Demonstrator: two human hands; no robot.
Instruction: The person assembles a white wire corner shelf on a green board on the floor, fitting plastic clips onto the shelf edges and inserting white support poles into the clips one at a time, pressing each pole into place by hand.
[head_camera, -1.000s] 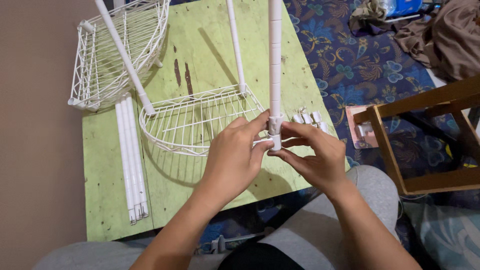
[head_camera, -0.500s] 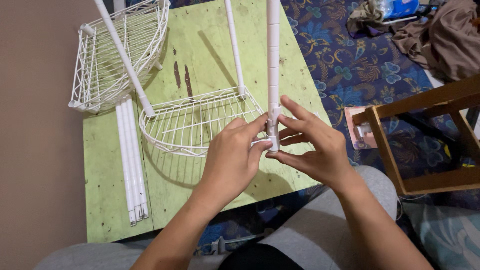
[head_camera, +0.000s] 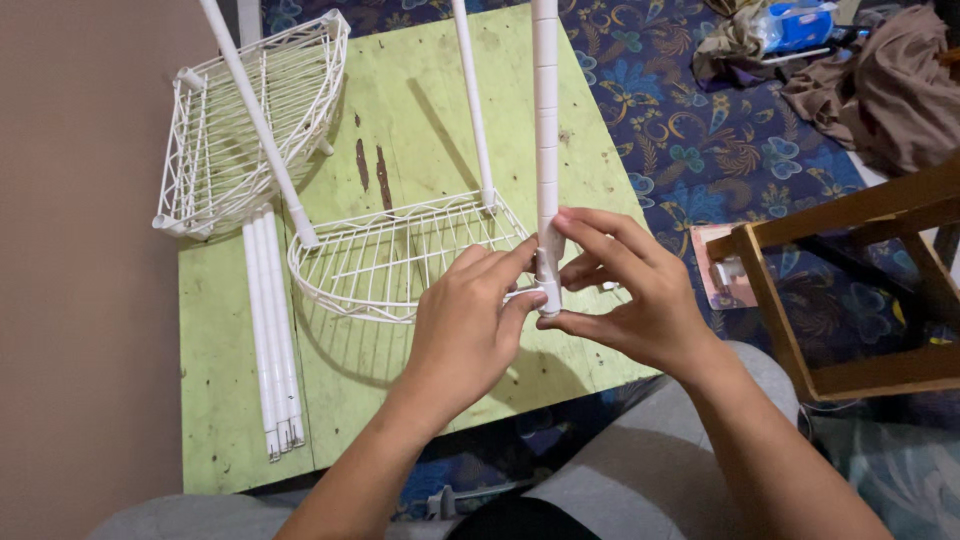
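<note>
A white wire corner basket (head_camera: 400, 262) stands on a green board (head_camera: 420, 120), with three white poles rising from its corners. My left hand (head_camera: 470, 330) and my right hand (head_camera: 625, 295) both pinch the foot of the nearest upright pole (head_camera: 546, 120), where it meets the basket's corner. Thumbs and fingertips of both hands close around that pole's lower end. The joint itself is mostly hidden by my fingers.
A second white wire basket (head_camera: 250, 120) lies at the board's far left. Three loose white poles (head_camera: 272, 350) lie along the left side. A wooden frame (head_camera: 850, 290) stands to the right on a patterned blue carpet (head_camera: 700, 120). Cloth and clutter sit at the far right.
My right hand has slid up and closed around the pole's foot, covering the small white parts beside it. The left hand stays on the joint.
</note>
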